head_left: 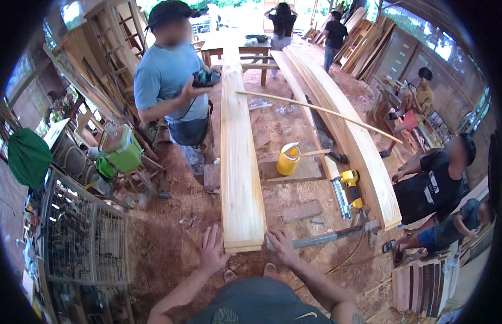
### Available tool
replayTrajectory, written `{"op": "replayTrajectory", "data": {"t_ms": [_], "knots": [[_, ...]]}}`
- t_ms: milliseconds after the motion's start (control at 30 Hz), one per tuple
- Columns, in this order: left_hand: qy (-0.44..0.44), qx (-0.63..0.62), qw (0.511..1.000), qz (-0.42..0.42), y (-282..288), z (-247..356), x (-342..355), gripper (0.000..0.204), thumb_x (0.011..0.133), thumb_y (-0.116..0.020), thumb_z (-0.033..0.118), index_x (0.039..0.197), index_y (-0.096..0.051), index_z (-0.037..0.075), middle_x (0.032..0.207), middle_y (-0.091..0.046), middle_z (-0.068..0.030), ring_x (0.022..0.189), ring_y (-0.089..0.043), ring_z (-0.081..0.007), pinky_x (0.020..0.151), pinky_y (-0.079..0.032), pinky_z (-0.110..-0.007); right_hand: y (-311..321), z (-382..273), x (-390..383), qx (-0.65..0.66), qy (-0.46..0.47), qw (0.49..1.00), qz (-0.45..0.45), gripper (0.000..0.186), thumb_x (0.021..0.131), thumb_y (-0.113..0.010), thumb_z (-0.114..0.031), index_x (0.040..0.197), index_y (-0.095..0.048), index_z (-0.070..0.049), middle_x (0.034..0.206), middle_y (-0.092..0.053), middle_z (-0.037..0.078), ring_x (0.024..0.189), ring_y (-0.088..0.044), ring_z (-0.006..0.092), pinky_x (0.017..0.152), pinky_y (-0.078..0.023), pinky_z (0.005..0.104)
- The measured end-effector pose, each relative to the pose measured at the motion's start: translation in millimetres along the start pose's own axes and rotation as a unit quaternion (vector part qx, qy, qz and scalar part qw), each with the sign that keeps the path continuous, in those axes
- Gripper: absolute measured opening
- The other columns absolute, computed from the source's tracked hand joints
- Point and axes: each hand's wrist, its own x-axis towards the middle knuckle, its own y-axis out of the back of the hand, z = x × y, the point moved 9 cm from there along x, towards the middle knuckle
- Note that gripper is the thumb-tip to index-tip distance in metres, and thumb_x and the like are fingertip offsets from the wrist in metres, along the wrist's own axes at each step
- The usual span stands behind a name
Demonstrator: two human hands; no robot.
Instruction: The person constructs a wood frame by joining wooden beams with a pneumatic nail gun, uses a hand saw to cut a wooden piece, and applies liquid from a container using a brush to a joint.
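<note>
On the sawdust floor [170, 237] ahead of me lies 1 long pale plank stack [237, 156], smooth-planed and square-ended, running away toward a co-worker in a blue shirt [167, 81]. I see my left hand [213, 249] spread flat just beside its near end, and my right hand [281, 245] splayed at the opposite corner. A yellow cylindrical pot [288, 159] sits right of it, bare ground between.

Soft daylight fills the scene, strongest toward twelve o'clock, where the open background is washed out. Shadows are faint. The fisheye bends straight planks [241, 162] toward the rim, a black border rings the view, and detail is slightly soft throughout
</note>
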Motion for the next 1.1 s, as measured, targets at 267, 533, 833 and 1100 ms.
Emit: {"op": "replayTrajectory", "data": {"t_ms": [267,533,833,1100], "knots": [[0.039,-0.038,0.999,-0.001,-6.3,-21.5,33.9,0.085,0.078,-0.077,0.041,0.141,-0.044,-0.006,0.149,-0.041,-0.0228,0.14,-0.034,-0.038,0.116,-0.029,-0.046,8.4,4.6,49.5,0.018,0.028,0.999,0.043,0.069,0.068,-0.081,-0.021,0.128,-0.055,0.0,0.132,-0.053,0.016,0.125,-0.046,0.0382,0.104,-0.038,0.0514],[0.062,-0.083,0.995,0.015,-12.5,-37.5,54.6,0.084,0.079,-0.077,0.035,0.142,-0.041,-0.009,0.143,-0.047,-0.0255,0.133,-0.043,-0.0412,0.112,-0.036,-0.045,8.4,18.3,74.0,0.059,0.032,0.997,0.047,0.068,0.068,-0.081,-0.016,0.128,-0.054,0.004,0.134,-0.053,0.018,0.127,-0.047,0.0395,0.105,-0.04,0.0493],[0.103,-0.158,0.982,0.021,-9.7,-44.6,61.4,0.074,0.081,-0.076,0.031,0.138,-0.046,-0.007,0.12,-0.061,-0.0257,0.114,-0.057,-0.041,0.097,-0.046,-0.046,5.7,22.1,75.4,0.119,-0.004,0.992,0.041,0.068,0.071,-0.079,-0.009,0.13,-0.05,0.006,0.137,-0.05,0.023,0.126,-0.05,0.0405,0.105,-0.044,0.0449],[0.057,-0.143,0.988,0.016,6.6,-34.2,72.0,0.073,0.08,-0.078,0.033,0.136,-0.05,-0.004,0.121,-0.061,-0.025,0.117,-0.057,-0.039,0.099,-0.046,-0.045,9.7,21.6,82.0,0.134,-0.007,0.99,0.051,0.067,0.07,-0.078,-0.007,0.13,-0.05,0.006,0.137,-0.05,0.024,0.126,-0.05,0.0418,0.105,-0.043,0.0462]]}}
